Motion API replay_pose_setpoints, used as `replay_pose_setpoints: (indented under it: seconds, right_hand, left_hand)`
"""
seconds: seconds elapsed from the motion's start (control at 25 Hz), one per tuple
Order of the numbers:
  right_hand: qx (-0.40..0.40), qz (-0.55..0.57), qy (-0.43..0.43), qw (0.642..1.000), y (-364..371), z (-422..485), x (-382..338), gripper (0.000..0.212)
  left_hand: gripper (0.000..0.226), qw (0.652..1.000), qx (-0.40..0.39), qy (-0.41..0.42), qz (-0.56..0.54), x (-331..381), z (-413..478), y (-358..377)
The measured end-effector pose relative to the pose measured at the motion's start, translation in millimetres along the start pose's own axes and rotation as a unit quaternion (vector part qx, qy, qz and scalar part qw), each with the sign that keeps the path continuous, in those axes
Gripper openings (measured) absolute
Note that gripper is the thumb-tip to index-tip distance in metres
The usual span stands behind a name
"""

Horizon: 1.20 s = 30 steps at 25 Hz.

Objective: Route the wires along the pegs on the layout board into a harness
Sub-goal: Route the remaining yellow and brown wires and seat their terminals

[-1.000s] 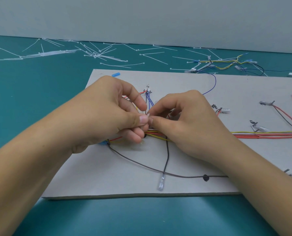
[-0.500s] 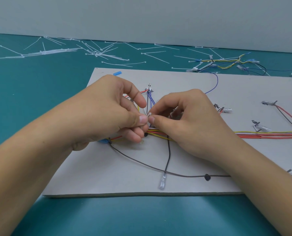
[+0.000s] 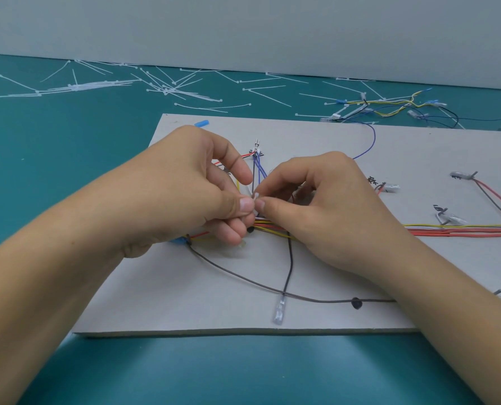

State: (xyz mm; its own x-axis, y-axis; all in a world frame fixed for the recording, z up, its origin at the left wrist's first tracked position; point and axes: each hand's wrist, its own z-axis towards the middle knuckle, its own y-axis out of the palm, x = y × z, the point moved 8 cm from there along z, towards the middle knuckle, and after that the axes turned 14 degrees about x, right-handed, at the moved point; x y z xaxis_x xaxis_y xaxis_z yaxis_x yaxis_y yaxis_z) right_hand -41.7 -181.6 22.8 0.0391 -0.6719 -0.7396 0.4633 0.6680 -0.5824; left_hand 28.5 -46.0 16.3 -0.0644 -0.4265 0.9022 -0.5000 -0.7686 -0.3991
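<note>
A grey layout board (image 3: 185, 302) lies flat on the teal table. A bundle of red, yellow and white wires (image 3: 462, 230) runs along it from the right to the middle. My left hand (image 3: 185, 194) and my right hand (image 3: 319, 206) meet over the bundle's left end, thumbs and forefingers pinched together on a small white cable tie (image 3: 255, 197) around the wires. Blue and black wires (image 3: 259, 171) rise from there to a terminal at the back. A black wire (image 3: 288, 264) drops to a clear terminal (image 3: 278, 311) near the front edge. A brown wire (image 3: 243, 277) curves past a black peg (image 3: 356, 303).
Several loose white cable ties (image 3: 167, 90) lie scattered on the table behind the board. A tangle of spare yellow, blue and black wires (image 3: 389, 108) sits at the back right. More red wires and clear terminals (image 3: 459, 175) rest on the board's right side.
Both hands have stayed pinched at the same spot; the fingertips shifted slightly and the white tie shows a little more between them. The view has dipped a little.
</note>
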Motion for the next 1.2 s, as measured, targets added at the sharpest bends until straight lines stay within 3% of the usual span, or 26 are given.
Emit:
replay_pose_setpoints:
  seconds: [0.36,0.68,0.96,1.2]
  right_hand:
    - [-0.005,-0.008,-0.024,1.0,1,-2,-6,0.008]
    - [-0.029,0.037,0.004,0.999,2,2,-2,0.015]
    - [-0.049,0.15,0.068,0.985,0,7,6,0.008]
    - [-0.036,0.107,0.057,0.992,0,5,5,0.018]
  left_hand:
    - [0.016,1.0,0.005,0.015,0.004,0,1,-1]
    - [0.017,1.0,0.001,0.019,0.001,1,1,1]
    - [0.014,1.0,0.006,0.02,0.0,4,-3,4]
    - [0.014,1.0,0.016,0.008,0.0,2,-3,1]
